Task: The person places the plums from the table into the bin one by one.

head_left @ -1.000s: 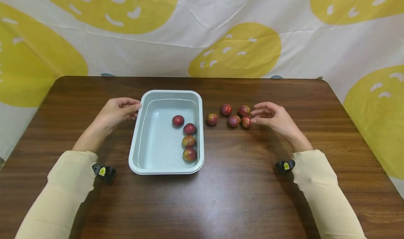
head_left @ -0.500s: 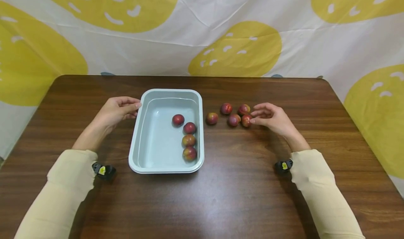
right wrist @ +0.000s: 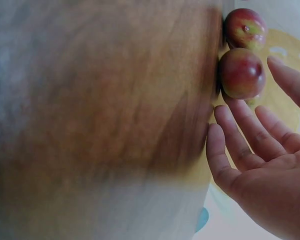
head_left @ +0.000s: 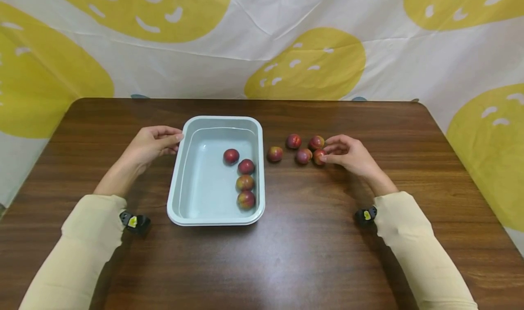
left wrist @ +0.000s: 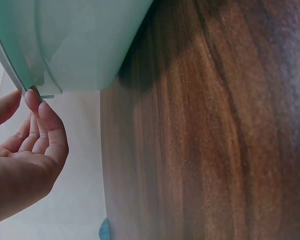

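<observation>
My left hand (head_left: 153, 147) pinches the left rim of a pale blue-grey plastic tub (head_left: 173, 196) between thumb and fingers. In the left wrist view, the thumb and index finger meet at the edge of the tub (left wrist: 90, 45). Several red-yellow plums lie in the tub along its right side, one of them a red plum (head_left: 231, 156). My right hand (head_left: 348, 154) is at the rightmost plum (head_left: 319, 157) of a group on the table. In the right wrist view, relaxed fingers reach behind that plum (right wrist: 241, 73), and the thumb stands slightly off it.
Beside the held-near plum are another plum (head_left: 304, 156), one behind it (head_left: 316, 142), a red plum (head_left: 293, 141) and a plum (head_left: 274, 154) close to the tub's right wall. The brown wooden table (head_left: 286, 264) ends at a patterned cloth (head_left: 221, 68) behind.
My right hand has shifted slightly left, its thumb now overlapping the rightmost plum more. My left hand and the tub have stayed put.
</observation>
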